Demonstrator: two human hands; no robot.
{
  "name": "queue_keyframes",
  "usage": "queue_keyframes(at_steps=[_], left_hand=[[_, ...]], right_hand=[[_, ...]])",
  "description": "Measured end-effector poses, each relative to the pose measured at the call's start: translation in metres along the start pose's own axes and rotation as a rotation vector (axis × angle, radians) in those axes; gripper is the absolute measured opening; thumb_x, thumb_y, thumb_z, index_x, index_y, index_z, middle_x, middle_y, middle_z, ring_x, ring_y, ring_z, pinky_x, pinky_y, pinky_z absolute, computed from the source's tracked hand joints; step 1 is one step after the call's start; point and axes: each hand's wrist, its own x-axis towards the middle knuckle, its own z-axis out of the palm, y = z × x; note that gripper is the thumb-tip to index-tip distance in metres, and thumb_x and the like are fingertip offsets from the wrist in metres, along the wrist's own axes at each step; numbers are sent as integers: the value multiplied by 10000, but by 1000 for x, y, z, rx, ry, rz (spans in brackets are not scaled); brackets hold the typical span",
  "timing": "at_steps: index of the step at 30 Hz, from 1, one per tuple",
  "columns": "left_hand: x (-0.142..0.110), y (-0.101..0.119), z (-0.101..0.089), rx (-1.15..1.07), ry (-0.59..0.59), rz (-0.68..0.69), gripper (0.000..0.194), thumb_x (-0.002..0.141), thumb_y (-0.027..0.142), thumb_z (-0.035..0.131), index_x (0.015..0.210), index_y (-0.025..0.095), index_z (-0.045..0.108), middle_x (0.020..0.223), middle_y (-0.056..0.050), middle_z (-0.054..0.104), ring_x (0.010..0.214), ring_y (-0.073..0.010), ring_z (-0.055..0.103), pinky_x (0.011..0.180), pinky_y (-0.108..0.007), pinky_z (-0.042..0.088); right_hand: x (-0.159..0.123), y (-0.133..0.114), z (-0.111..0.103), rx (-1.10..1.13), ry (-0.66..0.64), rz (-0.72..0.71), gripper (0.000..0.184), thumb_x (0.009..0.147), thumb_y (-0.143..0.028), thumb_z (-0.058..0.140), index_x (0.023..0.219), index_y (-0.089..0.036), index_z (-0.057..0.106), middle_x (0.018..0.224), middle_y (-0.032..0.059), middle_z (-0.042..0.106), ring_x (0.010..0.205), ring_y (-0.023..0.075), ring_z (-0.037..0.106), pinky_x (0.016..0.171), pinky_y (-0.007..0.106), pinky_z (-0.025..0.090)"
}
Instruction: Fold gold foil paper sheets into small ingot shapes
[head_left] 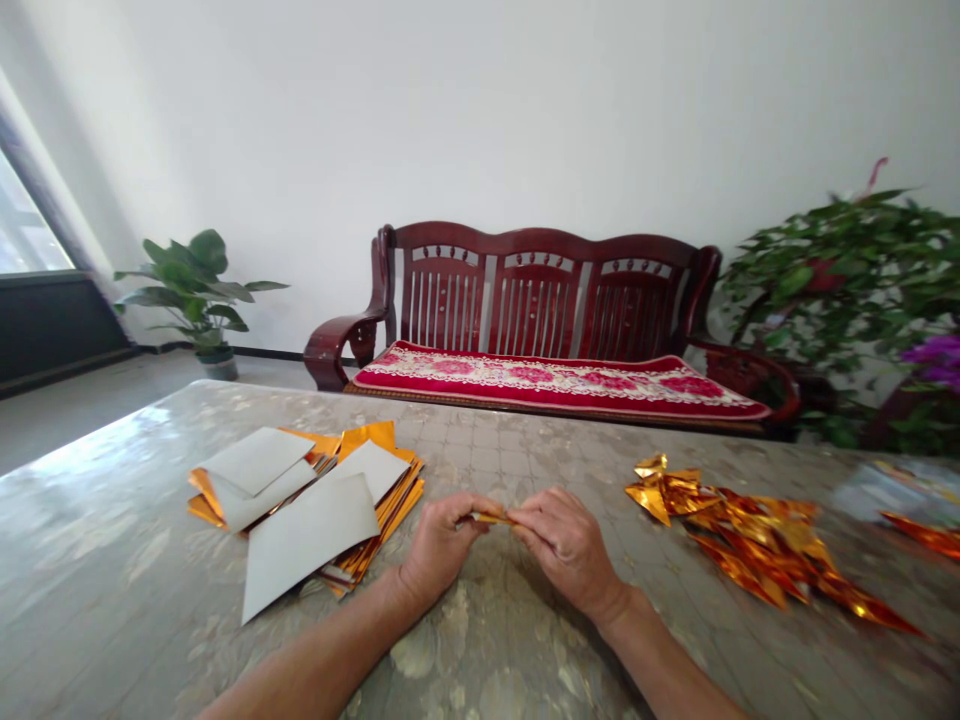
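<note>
- Two-handed grip: fingers of the left hand point(442, 548) and right hand point(568, 550) clamped on the gold strip point(493, 519).
- Gold strip: over the surface point(487, 660), to the right of the paper stack point(311, 535).
- Foil pieces point(757, 535): heaped well right of the stack.
- Wooden sofa point(532, 242): beyond the stack, red patterned mat point(555, 382) along its seat.

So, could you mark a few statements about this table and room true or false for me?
1. The left hand and the right hand hold a small gold piece between them. True.
2. The shiny foil pile lies to the left of both hands. False: it lies to their right.
3. Pale sheets lie on the table, left of the hands. True.
4. The bench has no armrests. False: it has an armrest at each end.
5. A red patterned mat lies on the bench's seat. True.
</note>
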Motion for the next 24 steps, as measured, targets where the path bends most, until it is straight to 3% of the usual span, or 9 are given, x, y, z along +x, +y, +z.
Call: queue_keyframes(at_steps=[9, 17, 20, 22, 24], left_hand=[[-3, 13, 3, 106, -6, 57, 97, 786, 175, 720, 875, 205, 741, 865, -17, 766, 787, -163, 702, 772, -255, 550], [-3, 12, 6, 185, 17, 107, 120, 874, 198, 639, 908, 237, 748, 917, -16, 771, 858, -173, 715, 810, -268, 557], [0, 8, 1, 189, 80, 149, 130, 886, 205, 628, 936, 235, 744, 954, -28, 769, 892, -182, 716, 831, -286, 563], [3, 7, -2, 192, 147, 191, 133, 890, 204, 625, 953, 231, 740, 974, -37, 765, 910, -184, 714, 843, -299, 566], [6, 6, -6, 203, 205, 235, 135, 893, 205, 625, 963, 230, 738, 983, -46, 760, 916, -185, 712, 841, -307, 571]], right_hand=[[-1, 0, 2, -36, 51, -2, 160, 943, -252, 575, 930, -234, 734, 816, 39, 702, 784, 176, 577, 734, 308, 414], [-1, 0, 4, -86, 52, 33, 158, 937, -262, 582, 946, -250, 740, 829, 42, 706, 795, 189, 580, 737, 321, 412], [-1, 5, 7, -65, 135, 134, 188, 905, -243, 603, 1060, -254, 709, 954, 59, 705, 920, 223, 591, 834, 358, 436], [-1, 7, 11, -5, 254, 287, 244, 875, -230, 590, 1104, -232, 675, 1011, 78, 690, 968, 237, 594, 874, 380, 452], [-1, 7, 15, 137, 334, 495, 201, 852, -260, 569, 1022, -206, 662, 926, 72, 686, 870, 222, 620, 807, 360, 487]])
